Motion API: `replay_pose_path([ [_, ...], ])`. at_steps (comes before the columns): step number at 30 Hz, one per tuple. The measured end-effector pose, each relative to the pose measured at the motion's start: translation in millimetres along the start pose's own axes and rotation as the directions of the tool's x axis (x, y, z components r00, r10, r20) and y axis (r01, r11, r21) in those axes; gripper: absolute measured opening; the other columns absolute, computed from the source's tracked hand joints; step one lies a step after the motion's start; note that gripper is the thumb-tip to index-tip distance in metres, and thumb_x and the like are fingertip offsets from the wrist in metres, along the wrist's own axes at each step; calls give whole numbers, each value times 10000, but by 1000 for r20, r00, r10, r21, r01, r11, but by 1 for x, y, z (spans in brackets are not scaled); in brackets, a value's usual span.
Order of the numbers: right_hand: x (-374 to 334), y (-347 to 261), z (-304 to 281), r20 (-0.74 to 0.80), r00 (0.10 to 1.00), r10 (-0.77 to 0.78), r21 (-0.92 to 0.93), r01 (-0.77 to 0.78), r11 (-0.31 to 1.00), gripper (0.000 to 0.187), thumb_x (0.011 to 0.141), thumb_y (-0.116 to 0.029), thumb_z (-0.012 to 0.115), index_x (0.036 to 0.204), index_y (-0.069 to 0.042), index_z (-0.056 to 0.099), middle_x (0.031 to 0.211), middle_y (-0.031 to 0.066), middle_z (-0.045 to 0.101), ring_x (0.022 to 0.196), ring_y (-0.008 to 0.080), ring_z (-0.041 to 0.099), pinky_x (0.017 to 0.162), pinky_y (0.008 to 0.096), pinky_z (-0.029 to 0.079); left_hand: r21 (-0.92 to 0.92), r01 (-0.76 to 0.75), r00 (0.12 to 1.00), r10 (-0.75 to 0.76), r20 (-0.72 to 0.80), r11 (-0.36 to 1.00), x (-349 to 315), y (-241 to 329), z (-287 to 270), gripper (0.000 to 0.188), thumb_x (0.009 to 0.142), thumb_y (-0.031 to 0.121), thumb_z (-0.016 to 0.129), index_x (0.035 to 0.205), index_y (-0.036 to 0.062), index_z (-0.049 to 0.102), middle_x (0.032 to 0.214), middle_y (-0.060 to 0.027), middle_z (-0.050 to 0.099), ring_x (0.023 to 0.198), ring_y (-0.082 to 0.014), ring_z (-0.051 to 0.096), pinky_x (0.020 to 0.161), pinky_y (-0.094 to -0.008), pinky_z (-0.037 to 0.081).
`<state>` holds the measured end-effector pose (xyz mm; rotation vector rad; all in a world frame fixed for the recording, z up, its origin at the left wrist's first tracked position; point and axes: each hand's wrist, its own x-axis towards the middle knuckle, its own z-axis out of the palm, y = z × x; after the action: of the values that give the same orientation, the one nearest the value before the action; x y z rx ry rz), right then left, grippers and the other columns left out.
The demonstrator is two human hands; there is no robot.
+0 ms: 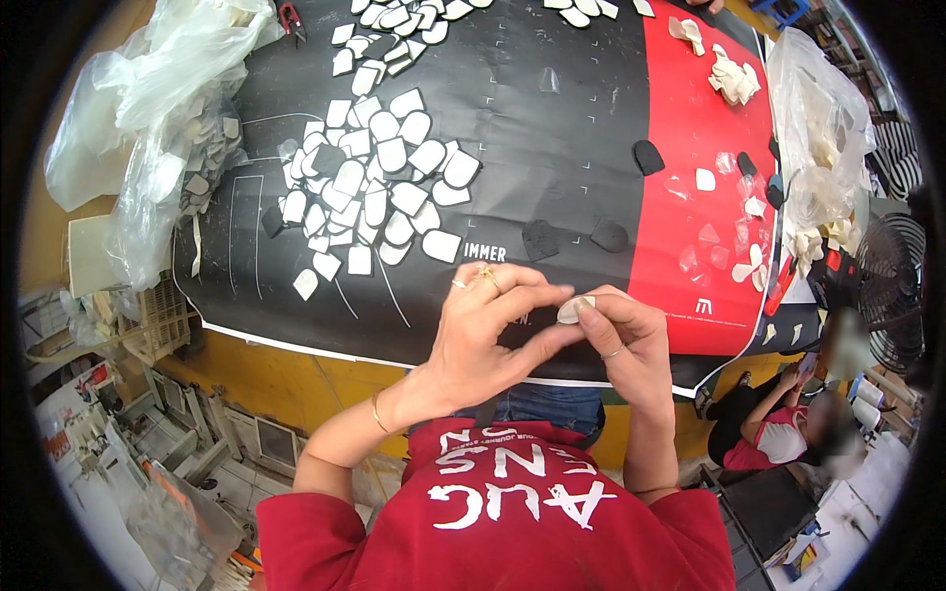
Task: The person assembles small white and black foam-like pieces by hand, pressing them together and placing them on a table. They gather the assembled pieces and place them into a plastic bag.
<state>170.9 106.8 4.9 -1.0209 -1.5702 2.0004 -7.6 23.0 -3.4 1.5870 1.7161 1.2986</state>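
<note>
Off-white small piece (569, 313), head view: in the right hand (632, 345), pinched between thumb and finger, over the black-and-red sheet (552, 177). Left hand (483, 323): thumb and forefinger parted beside it; contact, cannot tell. Possible drop; likely cause, narrow fingertip grip.

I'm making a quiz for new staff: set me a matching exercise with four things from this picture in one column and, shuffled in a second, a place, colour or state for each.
Things
1. Right hand
2. Fan
3. Wearer's shirt
4. Red-handled tool

Descriptions
A. Dark red with white lettering
B. Beside the left plastic bag
C. Pinching a small pale piece
D. Beyond the mat's right side

Pairs: 1-C, 2-D, 3-A, 4-B
</note>
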Motion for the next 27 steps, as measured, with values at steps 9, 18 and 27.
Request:
replay_pose_path([
  [9, 5, -10, 6, -131, 976, -173, -283, 131, 950, 170, 859, -15, 750, 1026, 11, 734, 894, 87, 701, 755, 122, 648, 688, 251, 510, -164, 178, 983, -182, -11, 970, 0, 2, 9, 124, 785, 79, 794, 887, 56, 726, 904, -42, 660, 790, -198, 638, 760, -350, 444],
  [18, 17, -8, -2, -217, 971, -105, -208, 59, 976, 137, 832, 25, 756, 963, 47, 726, 868, 106, 712, 755, 137, 682, 676, 241, 527, 396, -204, 955, 92, 283, 895, 33, -25, -17, 307, 811, 117, 743, 1116, 105, 704, 1270, -48, 619, 1176, -253, 566, 968, -400, 406],
  [27, 26, -8, -1, -280, 959, -49, -144, 9, 990, 136, 845, 69, 734, 977, 75, 701, 972, 128, 659, 808, 150, 684, 701, 236, 547, 572, -31, 993, 93, -79, 820, 31, -33, 20, 228, 750, 278, 765, 843, 94, 667, 1092, -63, 634, 1054, -239, 586, 908, -399, 397],
])
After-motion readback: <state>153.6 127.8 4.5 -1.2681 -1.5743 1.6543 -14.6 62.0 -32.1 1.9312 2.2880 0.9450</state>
